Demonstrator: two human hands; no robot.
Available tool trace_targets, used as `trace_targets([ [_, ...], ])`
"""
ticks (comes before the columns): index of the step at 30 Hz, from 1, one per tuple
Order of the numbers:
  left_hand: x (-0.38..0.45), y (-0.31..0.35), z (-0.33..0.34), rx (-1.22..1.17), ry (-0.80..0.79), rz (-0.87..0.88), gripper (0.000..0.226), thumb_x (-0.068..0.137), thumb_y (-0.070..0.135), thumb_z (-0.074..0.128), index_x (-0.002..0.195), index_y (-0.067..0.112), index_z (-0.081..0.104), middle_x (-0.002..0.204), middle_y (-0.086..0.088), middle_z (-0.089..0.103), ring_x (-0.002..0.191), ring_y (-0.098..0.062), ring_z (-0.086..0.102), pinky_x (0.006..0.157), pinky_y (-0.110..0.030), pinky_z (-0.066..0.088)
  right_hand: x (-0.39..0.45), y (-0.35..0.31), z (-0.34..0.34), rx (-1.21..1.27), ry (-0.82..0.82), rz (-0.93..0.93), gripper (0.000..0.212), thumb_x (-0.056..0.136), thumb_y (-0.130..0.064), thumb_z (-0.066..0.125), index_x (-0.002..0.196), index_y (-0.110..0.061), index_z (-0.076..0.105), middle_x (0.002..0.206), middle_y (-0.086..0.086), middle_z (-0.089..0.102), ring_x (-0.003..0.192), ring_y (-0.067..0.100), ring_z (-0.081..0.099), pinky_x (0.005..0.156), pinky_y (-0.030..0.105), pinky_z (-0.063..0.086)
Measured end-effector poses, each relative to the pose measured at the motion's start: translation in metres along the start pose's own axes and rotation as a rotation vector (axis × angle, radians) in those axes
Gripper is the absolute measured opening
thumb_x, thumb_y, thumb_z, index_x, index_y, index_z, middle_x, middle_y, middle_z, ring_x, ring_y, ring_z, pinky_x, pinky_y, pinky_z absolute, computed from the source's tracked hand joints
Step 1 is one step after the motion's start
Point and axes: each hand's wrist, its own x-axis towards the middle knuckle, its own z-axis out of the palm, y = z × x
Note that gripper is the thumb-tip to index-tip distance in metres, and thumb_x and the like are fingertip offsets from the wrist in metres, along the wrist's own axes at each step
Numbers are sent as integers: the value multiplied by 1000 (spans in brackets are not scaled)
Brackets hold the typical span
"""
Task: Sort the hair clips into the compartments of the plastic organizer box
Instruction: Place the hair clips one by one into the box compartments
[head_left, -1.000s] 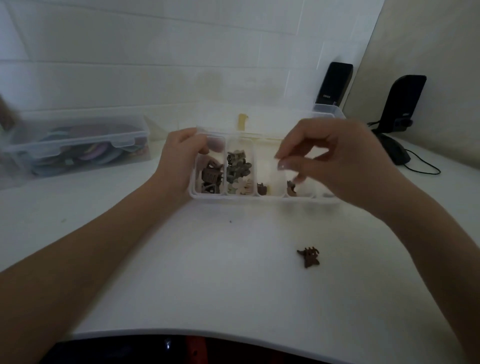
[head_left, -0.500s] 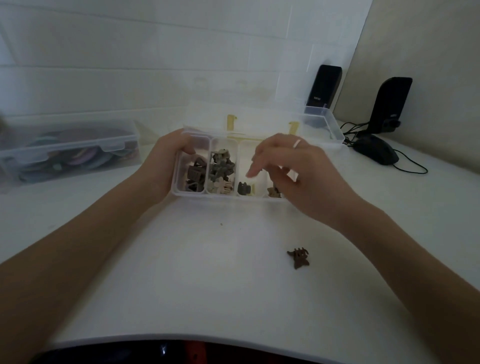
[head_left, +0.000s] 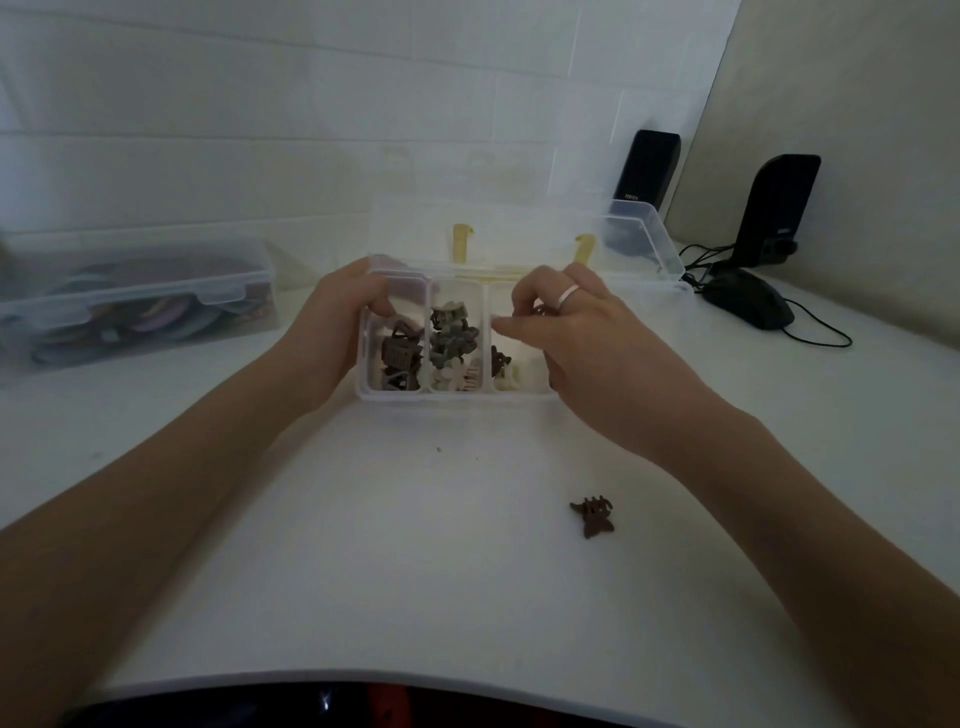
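The clear plastic organizer box stands mid-table, its lid open behind. My left hand grips its left end. The left compartment holds dark brown clips, the second grey-green clips and beige ones, and the third a dark clip. My right hand hovers over the right compartments and hides them. Its fingers are curled around a small dark clip that barely shows. One brown claw clip lies loose on the white table, nearer to me.
A closed clear storage box with coloured items sits at the far left. Two black speakers and a black mouse with its cable stand at the back right. The table's front edge is close to me.
My right hand has dropped from above the box down into its right compartments, fingers curling in. My left hand has stayed on the box's left end. The loose clip has not moved.
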Motion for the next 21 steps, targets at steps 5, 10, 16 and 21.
trace_targets([
  [5, 2, -1, -1, 12, 4, 10, 27, 54, 8, 41, 69, 16, 62, 76, 1, 60, 76, -14, 55, 66, -23, 45, 0, 7, 3, 98, 49, 48, 38, 82, 12, 53, 111, -8, 68, 100, 6, 57, 89, 20, 51, 70, 24, 40],
  [10, 4, -2, -2, 34, 19, 15, 27, 53, 8, 42, 73, 12, 59, 77, -1, 59, 78, -17, 53, 67, -25, 44, 0, 12, -4, 350, 103, 195, 22, 89, -6, 58, 106, -15, 69, 95, -5, 57, 76, 4, 53, 73, 13, 45],
  [16, 3, 1, -1, 22, 39, 17, 31, 50, 7, 42, 61, 19, 68, 71, 5, 65, 72, -12, 59, 58, -17, 49, -3, 31, -18, 595, 272, 420, 7, 83, -13, 68, 89, -15, 70, 79, 3, 67, 72, 14, 62, 70, 29, 54],
  [21, 4, 3, -8, 1, 53, -2, 33, 49, 9, 40, 56, 23, 69, 78, -2, 63, 73, -17, 57, 59, -25, 49, -5, 32, -21, 661, 202, 372, 8, 78, -17, 73, 83, -12, 70, 77, 5, 67, 69, 18, 56, 66, 37, 48],
])
